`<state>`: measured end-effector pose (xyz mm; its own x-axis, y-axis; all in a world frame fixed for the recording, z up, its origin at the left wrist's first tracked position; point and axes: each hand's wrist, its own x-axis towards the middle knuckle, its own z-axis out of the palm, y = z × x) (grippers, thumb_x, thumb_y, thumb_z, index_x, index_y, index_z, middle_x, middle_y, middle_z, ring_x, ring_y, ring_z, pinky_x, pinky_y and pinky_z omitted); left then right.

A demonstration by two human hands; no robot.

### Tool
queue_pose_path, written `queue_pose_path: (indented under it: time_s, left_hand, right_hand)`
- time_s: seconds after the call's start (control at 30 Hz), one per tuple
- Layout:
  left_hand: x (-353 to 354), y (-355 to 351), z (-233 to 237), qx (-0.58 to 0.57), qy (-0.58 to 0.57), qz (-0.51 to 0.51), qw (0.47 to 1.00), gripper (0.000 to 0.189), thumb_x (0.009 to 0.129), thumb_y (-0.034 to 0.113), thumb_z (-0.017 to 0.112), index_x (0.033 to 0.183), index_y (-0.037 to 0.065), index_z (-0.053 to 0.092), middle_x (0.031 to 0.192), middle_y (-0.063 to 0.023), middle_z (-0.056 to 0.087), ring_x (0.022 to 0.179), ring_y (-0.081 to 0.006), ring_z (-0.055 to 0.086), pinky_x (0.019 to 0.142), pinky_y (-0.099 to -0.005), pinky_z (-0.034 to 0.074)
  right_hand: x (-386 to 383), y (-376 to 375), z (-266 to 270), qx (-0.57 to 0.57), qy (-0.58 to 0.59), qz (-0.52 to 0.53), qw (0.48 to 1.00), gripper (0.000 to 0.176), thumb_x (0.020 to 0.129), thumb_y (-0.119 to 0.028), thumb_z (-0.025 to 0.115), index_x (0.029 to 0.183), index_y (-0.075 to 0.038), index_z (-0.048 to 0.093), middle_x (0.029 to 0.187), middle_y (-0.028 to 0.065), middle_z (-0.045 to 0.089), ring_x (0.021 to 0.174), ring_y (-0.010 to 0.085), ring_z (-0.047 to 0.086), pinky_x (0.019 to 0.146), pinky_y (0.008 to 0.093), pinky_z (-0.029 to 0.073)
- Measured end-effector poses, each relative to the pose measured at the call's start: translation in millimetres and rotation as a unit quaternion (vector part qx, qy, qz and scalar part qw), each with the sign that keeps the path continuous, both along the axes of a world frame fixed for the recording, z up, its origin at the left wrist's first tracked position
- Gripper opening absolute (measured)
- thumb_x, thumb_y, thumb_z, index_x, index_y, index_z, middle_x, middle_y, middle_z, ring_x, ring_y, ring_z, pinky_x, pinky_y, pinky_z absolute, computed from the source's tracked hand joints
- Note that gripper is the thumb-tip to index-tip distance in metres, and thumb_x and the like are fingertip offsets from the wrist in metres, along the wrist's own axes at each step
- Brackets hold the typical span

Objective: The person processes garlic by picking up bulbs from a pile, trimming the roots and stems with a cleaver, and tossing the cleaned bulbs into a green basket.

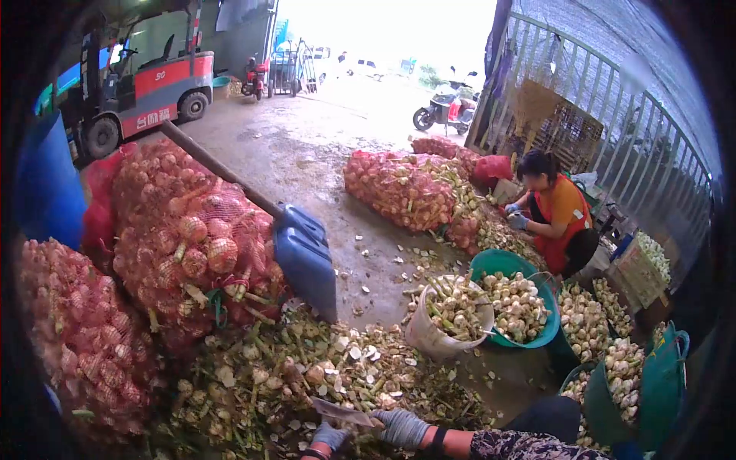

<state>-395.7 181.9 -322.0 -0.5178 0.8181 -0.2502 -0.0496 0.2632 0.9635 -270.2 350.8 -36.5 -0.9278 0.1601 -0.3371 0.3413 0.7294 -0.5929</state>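
Note:
My right hand [402, 428], in a grey glove, comes in from the lower right and is closed on a knife. The wide blade of the knife [343, 412] points left across the bottom of the view. Just below the blade is my left hand [330, 437], also gloved, with its fingers curled; what it grips is too small and hidden to name. Both hands are over the near edge of a heap of garlic bulbs, stalks and peelings [284, 383].
Full red net sacks [192, 238] stand left, with a blue shovel [305, 257] leaning there. A white bucket [429, 337] and green tub [547, 322] hold garlic. A co-worker [560, 215] crouches by more sacks. A forklift [153, 84] stands behind.

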Motion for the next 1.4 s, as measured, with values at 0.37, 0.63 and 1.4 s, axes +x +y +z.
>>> queue_pose_path:
  time_s: [0.37, 0.63, 1.4]
  left_hand:
    - [42, -59, 159, -0.027, -0.197, 0.040, 0.979, 0.039, 0.100, 0.022, 0.050, 0.135, 0.004, 0.048, 0.126, -0.0111, 0.061, 0.112, -0.0218, 0.058, 0.097, -0.0412, 0.048]
    - [47, -158, 209, 0.119, -0.522, 0.249, 0.807, 0.047, 0.093, 0.020, 0.064, 0.135, 0.005, 0.049, 0.124, -0.0106, 0.061, 0.111, -0.0224, 0.058, 0.096, -0.0374, 0.049]
    - [87, -207, 160, 0.073, 0.098, 0.172, 0.977, 0.042, 0.095, 0.021, 0.056, 0.134, 0.006, 0.050, 0.130, -0.0095, 0.056, 0.120, -0.0246, 0.054, 0.105, -0.0385, 0.043]
  right_hand:
    - [14, -17, -22, 0.050, 0.017, 0.067, 0.996, 0.035, 0.086, -0.026, 0.063, 0.117, -0.012, 0.059, 0.090, 0.0230, 0.066, 0.082, 0.0430, 0.064, 0.071, 0.0486, 0.051]
    - [9, -47, 4, -0.083, 0.035, 0.079, 0.993, 0.034, 0.079, -0.014, 0.069, 0.112, -0.007, 0.063, 0.094, 0.0160, 0.068, 0.088, 0.0291, 0.066, 0.079, 0.0394, 0.053]
    - [-29, -137, 13, 0.068, -0.071, 0.333, 0.938, 0.029, 0.075, -0.019, 0.067, 0.102, -0.010, 0.059, 0.088, 0.0141, 0.066, 0.080, 0.0365, 0.067, 0.064, 0.0468, 0.052]
